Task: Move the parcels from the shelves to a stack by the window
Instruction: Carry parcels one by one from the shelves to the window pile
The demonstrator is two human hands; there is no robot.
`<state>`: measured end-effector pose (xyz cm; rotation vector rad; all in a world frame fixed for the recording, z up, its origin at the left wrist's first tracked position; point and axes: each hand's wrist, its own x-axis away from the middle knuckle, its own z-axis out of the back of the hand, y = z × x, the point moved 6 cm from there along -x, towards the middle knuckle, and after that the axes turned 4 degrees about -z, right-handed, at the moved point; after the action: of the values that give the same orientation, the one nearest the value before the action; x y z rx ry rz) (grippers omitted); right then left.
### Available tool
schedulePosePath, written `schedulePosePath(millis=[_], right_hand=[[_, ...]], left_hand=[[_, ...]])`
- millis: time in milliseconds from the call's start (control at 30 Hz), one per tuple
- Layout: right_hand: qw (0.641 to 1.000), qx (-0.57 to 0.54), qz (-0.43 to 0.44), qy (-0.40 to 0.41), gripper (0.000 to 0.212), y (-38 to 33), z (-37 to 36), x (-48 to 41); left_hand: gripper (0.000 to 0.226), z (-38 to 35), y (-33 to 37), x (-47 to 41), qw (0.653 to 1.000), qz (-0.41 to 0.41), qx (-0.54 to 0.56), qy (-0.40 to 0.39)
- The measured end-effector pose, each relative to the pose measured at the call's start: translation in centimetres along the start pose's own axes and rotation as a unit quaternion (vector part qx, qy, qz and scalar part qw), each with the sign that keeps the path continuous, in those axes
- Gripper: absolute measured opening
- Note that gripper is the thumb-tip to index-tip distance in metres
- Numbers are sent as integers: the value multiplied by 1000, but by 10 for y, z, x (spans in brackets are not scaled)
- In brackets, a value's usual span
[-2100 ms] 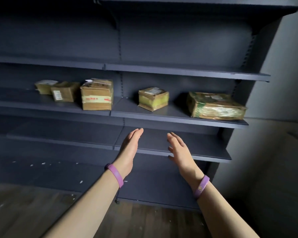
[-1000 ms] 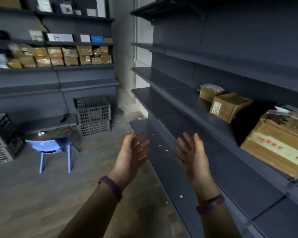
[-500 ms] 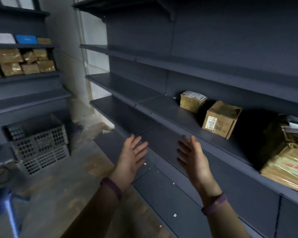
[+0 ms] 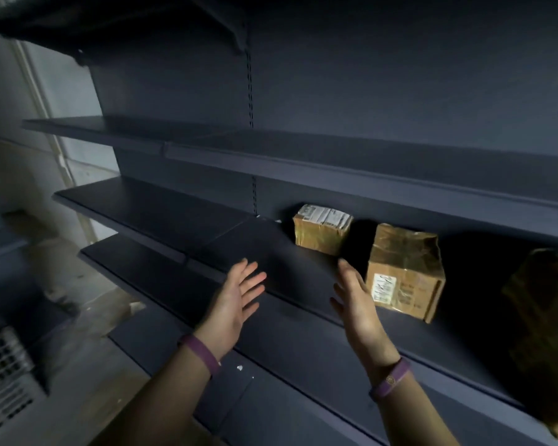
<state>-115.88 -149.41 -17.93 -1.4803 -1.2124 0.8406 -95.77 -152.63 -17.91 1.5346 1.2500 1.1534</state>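
Observation:
Two taped cardboard parcels sit on a dark grey shelf (image 4: 161, 207). The small parcel (image 4: 321, 228) with a white label on top is farther back. A larger brown parcel (image 4: 405, 272) with a white sticker stands to its right. A third parcel (image 4: 548, 310) shows partly at the right edge, in shadow. My left hand (image 4: 236, 300) and my right hand (image 4: 358, 300) are raised in front of the shelf, palms facing each other, fingers straight, holding nothing. My right hand is just left of the larger parcel, with its fingertips close below the small one.
Bare shelves run above and below the parcel shelf. A pale wall and a window frame (image 4: 39, 101) stand at the left. A grey plastic crate (image 4: 4, 378) sits on the floor at lower left. The wooden floor (image 4: 87, 397) lies beneath my arms.
The view has swung from the room back to the shelves and come closer. Both hands have risen towards the two left parcels, still holding nothing.

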Motion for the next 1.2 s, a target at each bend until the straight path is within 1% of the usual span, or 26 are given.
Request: schedulePosePath(millis=[67,167,267,367,500,633,733,833,900,1033,1067,1133,1167,1200], right_hand=[[1000,-3,-1,22,43,-2,-8,-38],[999,21,18,43,53,-7,-15,-86],[996,36,40,70,50,-12,-11,-118],[989,76,48,114,45,-13,-1,-139],[979,115,40,162,42,-6,8,-158],[974,109,14,200,44,8,9,-169],[971,99,-19,218,45,15,3,-180],[969,90,-25,229,44,16,-3,-187],[968,90,-31,231,46,17,-8,-189],[967,66,-16,244,52,19,-13,-185],[968,63,-14,243,51,21,-15,-182],[969,60,-4,238,37,26,-19,-171],[969,63,0,237,31,28,-22,-164],[969,65,9,237,29,29,-24,-157]], left_hand=[[39,2,6,-36,1000,6,-11,4],[45,2,13,-87,1000,11,-23,2],[48,-11,16,-128,999,18,-37,-18],[49,-28,12,-163,997,23,-52,-47],[49,-48,0,-207,992,31,-61,-104],[47,-63,-5,-241,989,38,-57,-131],[52,-72,-9,-255,983,49,-55,-167],[54,-75,-12,-264,978,63,-51,-193],[53,-75,-13,-267,976,69,-53,-202],[53,-68,-10,-264,974,68,-65,-205],[54,-66,-9,-261,974,64,-71,-204],[52,-59,-5,-250,975,55,-85,-200],[49,-55,-4,-243,975,49,-90,-199],[46,-52,-3,-236,974,42,-95,-201]])
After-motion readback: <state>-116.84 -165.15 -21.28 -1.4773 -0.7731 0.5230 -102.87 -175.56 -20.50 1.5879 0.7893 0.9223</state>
